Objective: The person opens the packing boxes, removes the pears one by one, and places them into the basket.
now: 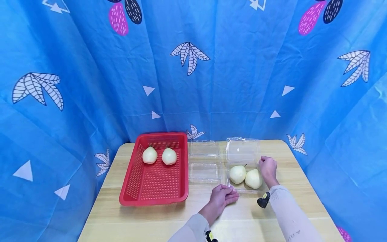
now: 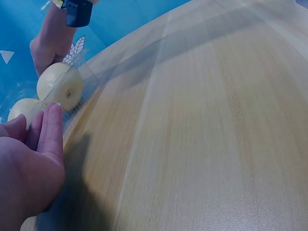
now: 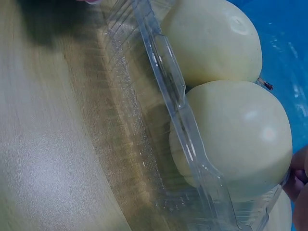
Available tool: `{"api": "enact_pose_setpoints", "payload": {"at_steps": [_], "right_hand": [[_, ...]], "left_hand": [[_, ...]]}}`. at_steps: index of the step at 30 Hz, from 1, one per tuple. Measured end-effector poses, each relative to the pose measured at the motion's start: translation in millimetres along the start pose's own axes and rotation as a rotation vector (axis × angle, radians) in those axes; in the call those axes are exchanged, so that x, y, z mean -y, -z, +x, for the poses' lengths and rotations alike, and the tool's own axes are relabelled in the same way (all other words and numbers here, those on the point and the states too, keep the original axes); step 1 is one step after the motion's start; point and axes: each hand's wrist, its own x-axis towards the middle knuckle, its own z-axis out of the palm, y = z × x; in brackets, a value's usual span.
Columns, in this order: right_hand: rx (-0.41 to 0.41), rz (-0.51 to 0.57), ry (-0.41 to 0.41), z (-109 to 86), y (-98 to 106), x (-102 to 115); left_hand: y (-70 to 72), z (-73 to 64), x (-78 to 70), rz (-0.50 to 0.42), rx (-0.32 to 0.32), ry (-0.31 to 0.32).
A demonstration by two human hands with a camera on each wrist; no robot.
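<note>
Two pale yellow pears [image 1: 237,174] [image 3: 236,134] sit side by side in a clear plastic clamshell box [image 1: 228,179], its lid [image 1: 243,150] lying folded back behind them. My left hand [image 1: 222,199] is at the box's front left corner, its fingers [image 2: 52,130] extended and fingertips right at the front rim. On the other side, my right hand [image 1: 268,169] pinches the box's right edge near the hinge with curled fingers. Part of that hand shows at the border of the right wrist view, beside the nearer pear.
A red plastic basket [image 1: 154,202] stands to the left, with two more pears [image 1: 149,155] [image 1: 169,156] toward its back. Between basket and pear box lies another clear clamshell box [image 1: 205,172], opened flat. Blue patterned curtain [image 1: 193,94] hangs around the wooden table [image 1: 145,222].
</note>
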Motion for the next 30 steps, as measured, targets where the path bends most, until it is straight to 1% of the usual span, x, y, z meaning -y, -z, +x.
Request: {"api": "enact_pose_setpoints", "payload": {"at_steps": [8, 12, 18, 24, 27, 30], "right_hand": [[0.017, 0.03, -0.044, -0.9, -1.4, -1.2], [0.026, 0.044, -0.061, 0.1, -2.4, -1.0], [0.053, 0.075, -0.131, 1.2, -4.4, 0.5], [0.078, 0.095, -0.185, 2.1, -3.4, 2.5], [0.102, 0.105, -0.187, 3.1, -1.2, 2.2], [0.138, 0.108, -0.151, 4.1, 1.6, 0.5]], "left_hand": [[0.0, -0.7, 0.3, -0.011, -0.011, -0.003], [-0.4, 1.4, 1.8, -0.018, -0.017, 0.001], [-0.7, 3.2, 3.6, -0.023, -0.039, 0.008], [-2.6, 0.8, 2.7, 0.014, -0.053, -0.003], [-4.4, -0.5, 1.5, 0.053, -0.055, -0.021], [-6.2, -0.8, 0.6, 0.067, -0.068, -0.029]]}}
